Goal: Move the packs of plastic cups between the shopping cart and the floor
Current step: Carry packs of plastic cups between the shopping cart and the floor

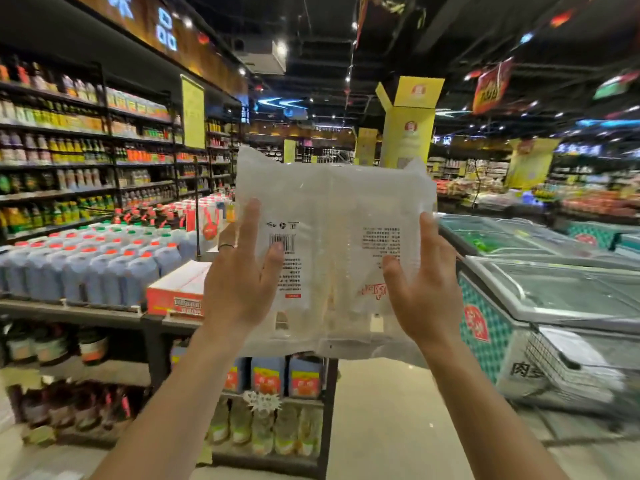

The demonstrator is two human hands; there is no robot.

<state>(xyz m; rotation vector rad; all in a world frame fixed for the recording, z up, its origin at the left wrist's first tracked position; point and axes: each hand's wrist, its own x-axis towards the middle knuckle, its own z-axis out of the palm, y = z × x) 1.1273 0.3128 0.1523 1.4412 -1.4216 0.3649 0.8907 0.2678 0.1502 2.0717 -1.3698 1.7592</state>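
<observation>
The left hand point(239, 275) and right hand point(427, 285) grip a clear plastic pack of cups point(332, 209) by its sides. Thumbs press its front

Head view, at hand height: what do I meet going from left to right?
In order: jugs → red carton → left hand → pack, held between both hands → right hand → freezer.
</observation>
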